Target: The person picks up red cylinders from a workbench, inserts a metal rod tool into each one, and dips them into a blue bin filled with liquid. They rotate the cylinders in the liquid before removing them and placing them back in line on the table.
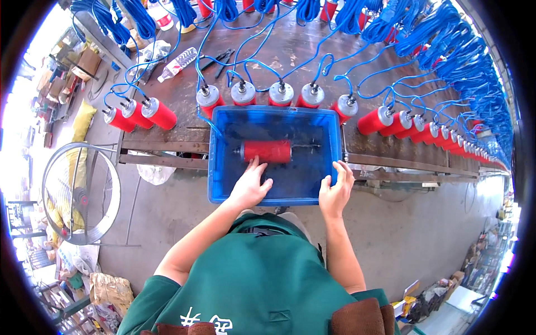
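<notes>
A blue plastic tub (273,202) stands in front of me at the table's edge, with what looks like water in it. A red cylinder (267,151) lies on its side inside, its fitting pointing left and a blue cable (211,126) running over the tub's far left rim. My left hand (251,187) reaches over the near rim, fingers stretched and thumb apart, the fingertips at the cylinder's near side. At the tub's right rim, my right hand (336,190) has its fingers and thumb apart, with nothing held between them.
Several red cylinders (281,94) with grey caps and blue cables stand along the wooden table (262,50). Coiled blue cables (435,42) line its far side. A plastic bottle (177,64) and pliers (218,61) lie behind. A round fan (81,192) stands at left.
</notes>
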A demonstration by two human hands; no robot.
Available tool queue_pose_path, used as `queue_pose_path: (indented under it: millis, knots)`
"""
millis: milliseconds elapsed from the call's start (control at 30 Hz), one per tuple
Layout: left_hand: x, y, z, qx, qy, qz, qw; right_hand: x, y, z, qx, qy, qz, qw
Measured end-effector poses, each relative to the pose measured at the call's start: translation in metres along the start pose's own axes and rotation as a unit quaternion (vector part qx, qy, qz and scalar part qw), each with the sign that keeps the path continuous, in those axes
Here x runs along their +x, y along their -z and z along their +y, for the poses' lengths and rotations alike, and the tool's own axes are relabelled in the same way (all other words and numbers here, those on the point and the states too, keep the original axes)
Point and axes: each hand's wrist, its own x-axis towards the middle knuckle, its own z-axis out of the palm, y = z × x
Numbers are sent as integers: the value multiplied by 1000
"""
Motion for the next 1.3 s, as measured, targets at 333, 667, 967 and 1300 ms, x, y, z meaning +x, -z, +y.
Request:
queue_pose_path:
  millis: [333, 667, 967, 1300]
  knots:
    - [1, 1, 2, 14, 0, -18, 1000, 0, -1, -2, -41, 3, -12, 999]
    - [-1, 2, 5, 31, -8, -17, 999, 2, -1, -4, -54, 4, -11, 998]
    - [12, 13, 26, 139, -89, 31, 986, 3, -2, -5, -71, 3, -23, 997]
    - [22, -3, 35, 318, -93, 1, 943, 2, -3, -6, -69, 11, -19, 997]
